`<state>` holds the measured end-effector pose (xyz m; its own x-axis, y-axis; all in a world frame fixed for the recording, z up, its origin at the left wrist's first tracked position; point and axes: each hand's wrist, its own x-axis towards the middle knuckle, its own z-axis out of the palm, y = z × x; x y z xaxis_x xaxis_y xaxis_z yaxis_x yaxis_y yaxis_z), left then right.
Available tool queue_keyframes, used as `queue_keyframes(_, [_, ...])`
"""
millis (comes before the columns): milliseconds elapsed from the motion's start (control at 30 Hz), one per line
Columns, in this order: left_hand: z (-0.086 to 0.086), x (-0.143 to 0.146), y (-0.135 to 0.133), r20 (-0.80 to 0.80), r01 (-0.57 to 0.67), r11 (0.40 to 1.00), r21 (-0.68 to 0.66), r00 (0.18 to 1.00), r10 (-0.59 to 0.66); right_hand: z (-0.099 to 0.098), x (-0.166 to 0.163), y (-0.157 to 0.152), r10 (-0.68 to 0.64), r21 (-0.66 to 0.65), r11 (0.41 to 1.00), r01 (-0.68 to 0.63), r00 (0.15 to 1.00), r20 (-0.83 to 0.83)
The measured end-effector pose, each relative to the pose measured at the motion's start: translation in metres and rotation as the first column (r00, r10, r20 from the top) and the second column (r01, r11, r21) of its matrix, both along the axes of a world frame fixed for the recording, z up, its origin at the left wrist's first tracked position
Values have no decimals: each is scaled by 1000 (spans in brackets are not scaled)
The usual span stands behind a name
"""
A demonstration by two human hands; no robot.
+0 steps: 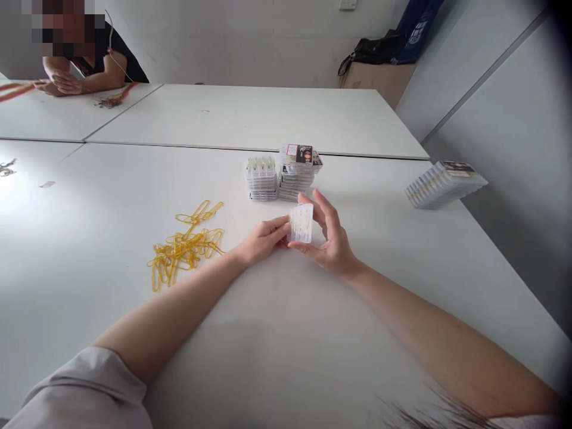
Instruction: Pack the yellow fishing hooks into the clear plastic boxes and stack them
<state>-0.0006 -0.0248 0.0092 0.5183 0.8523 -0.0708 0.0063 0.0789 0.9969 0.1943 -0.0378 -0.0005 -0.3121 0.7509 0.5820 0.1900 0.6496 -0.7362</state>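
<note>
At the far left, a co-worker's forearms (87, 86) are rested on the far table. Nearer, a loose heap of yellow, looped bands (183, 250) is spread on the white table (277, 357), left of the hands, where single loops could probably be picked out easily. By the left hand (267, 238), the left side of a small, clear, rectangular plastic box (301, 223) is clamped between thumb and fingers, perhaps to keep it steady. Behind it, two adjacent piles of clear plastic boxes, the left one (261, 179) and the dark-labelled one (297, 170), are stacked flat, presumably to save space. The box's right side is framed by the curved right hand (333, 241), thumb at the lower edge, fingers spread above; whether they are pressed against it cannot be told. Farthest right, a tilted-looking stack of clear boxes (440, 187) is set at the table's edge, apparently kept out of the way.
</note>
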Motion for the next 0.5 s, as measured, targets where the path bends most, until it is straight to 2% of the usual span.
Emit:
queue_keyframes(100, [3, 0, -4, -241, 38, 991, 132, 971, -5, 1, 1, 0, 37, 52, 998, -42, 995, 91])
queue_keyframes(200, [6, 1, -5, -361, -84, 972, 219, 919, 161, 1, 0, 0, 5, 140, 989, -37, 975, 221])
queue_keyframes(300, [5, 2, -2, -314, -268, 933, 239, 888, 336, 0, -2, -1, -37, 177, 983, -40, 911, 411])
queue_keyframes(400, [1, 2, 1, -239, -348, 923, 166, 894, 380, -2, -3, -1, -51, 158, 987, -42, 838, 543])
queue_keyframes(500, [-1, 3, 2, -190, -411, 901, 141, 882, 432, -4, -3, 0, -34, 145, 988, -60, 820, 572])
